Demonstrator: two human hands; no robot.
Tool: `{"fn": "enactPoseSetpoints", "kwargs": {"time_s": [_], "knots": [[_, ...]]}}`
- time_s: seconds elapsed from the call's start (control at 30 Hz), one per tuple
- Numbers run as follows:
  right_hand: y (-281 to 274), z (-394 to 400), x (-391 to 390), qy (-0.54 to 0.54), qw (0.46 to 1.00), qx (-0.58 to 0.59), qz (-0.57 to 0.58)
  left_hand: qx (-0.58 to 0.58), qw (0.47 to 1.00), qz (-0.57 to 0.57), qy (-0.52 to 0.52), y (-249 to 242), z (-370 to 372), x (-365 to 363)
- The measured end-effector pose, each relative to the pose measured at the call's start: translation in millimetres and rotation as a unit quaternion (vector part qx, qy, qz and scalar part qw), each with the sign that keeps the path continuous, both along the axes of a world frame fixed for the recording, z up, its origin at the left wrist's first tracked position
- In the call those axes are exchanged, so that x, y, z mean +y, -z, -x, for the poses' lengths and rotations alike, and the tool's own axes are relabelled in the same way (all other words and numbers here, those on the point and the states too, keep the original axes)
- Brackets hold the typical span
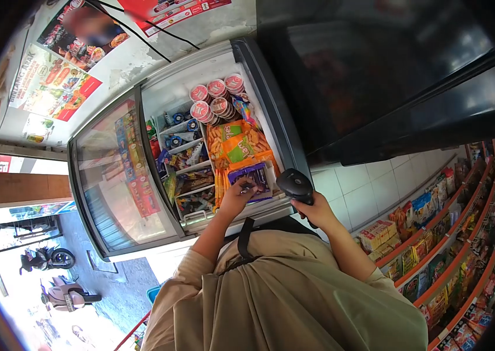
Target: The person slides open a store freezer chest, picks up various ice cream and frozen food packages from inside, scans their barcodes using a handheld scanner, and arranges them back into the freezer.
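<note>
A chest freezer (180,231) stands before me, its near part uncovered. My left hand (237,198) is over its front right corner with the fingers curled, at the edge of a purple packet (257,178); what the fingertips grip is too small to tell. My right hand (317,212) is wrapped round the handle of a black handheld scanner (295,185) at the freezer's right edge. Beyond the purple packet lie orange bags (238,144) and several stacked cups with red and white lids (217,89). Wire baskets (196,169) with wrapped ice creams are on the left.
A glass lid (121,181) covers the freezer's left part. A large black panel (387,76) is at the upper right. Shelves with orange edges (434,245) hold snack packets on the right. Posters (54,88) hang on the wall. Motorbikes (63,292) are outside at the left.
</note>
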State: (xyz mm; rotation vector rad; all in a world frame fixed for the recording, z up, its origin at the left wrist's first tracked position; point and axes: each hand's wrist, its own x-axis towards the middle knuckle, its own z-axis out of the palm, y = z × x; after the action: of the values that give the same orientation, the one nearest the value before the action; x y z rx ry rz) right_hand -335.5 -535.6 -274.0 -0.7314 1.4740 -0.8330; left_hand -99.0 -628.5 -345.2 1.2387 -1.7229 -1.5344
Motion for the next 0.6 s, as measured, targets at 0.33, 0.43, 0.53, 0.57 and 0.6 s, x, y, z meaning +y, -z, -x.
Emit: {"fn": "enactPoseSetpoints", "kwargs": {"time_s": [0.33,0.43,0.53,0.57,0.6], "knots": [[-5.4,-20.4,-25.9,-0.114,0.993,0.024,0.01,0.402,0.849,-0.299,-0.167,-18.9,-39.8,16.0],[-4.9,-22.6,-30.7,-0.118,0.993,0.018,0.013,0.09,0.992,-0.047,-0.081,5.4,-43.7,21.9],[-13.9,-23.9,-36.3,-0.145,0.989,0.017,0.005,0.167,0.935,-0.21,-0.232,-11.3,-35.4,29.0],[-17.2,-24.2,-37.2,-0.163,0.986,0.024,-0.004,0.163,0.917,-0.253,-0.26,-22.6,-30.8,25.0],[-17.4,-25.1,-37.7,-0.163,0.986,0.024,-0.003,0.164,0.917,-0.252,-0.261,-20.4,-31.3,23.8]]}}
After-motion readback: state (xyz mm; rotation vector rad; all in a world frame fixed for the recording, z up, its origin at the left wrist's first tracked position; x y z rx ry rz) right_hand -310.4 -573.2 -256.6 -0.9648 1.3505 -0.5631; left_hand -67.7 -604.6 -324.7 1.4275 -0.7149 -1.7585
